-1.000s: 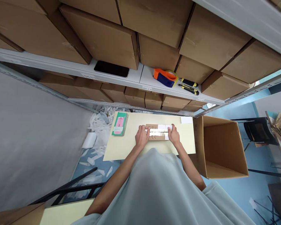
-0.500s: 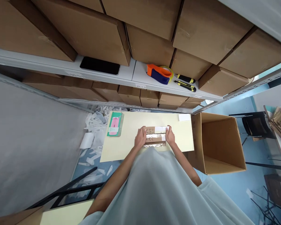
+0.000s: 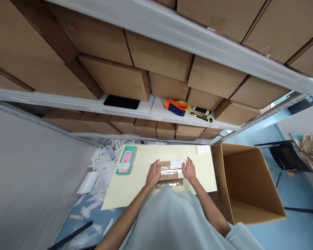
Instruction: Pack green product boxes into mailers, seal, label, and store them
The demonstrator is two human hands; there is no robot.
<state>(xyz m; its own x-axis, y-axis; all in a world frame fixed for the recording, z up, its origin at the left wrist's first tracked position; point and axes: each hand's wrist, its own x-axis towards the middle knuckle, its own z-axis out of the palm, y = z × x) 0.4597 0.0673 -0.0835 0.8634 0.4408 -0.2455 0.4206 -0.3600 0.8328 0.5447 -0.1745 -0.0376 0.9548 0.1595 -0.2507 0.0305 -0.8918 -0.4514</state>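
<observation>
A small flat brown cardboard parcel [image 3: 170,171] with a white label and shiny tape lies on the pale yellow table [image 3: 135,180]. My left hand [image 3: 153,173] grips its left end and my right hand [image 3: 190,170] grips its right end. A green and pink packet [image 3: 126,164] rests at the table's far left. A small white slip [image 3: 203,149] lies at the far right corner.
An open empty cardboard box [image 3: 247,180] stands right of the table. The shelf ahead holds a black phone [image 3: 121,102], an orange tape dispenser [image 3: 176,106], two yellow-black knives [image 3: 201,114] and stacked cartons. White paper scraps [image 3: 99,163] litter the floor at left.
My head has tilted up, so the table sits lower in view. My hands stay on the parcel's ends, and the parcel has shifted slightly towards me.
</observation>
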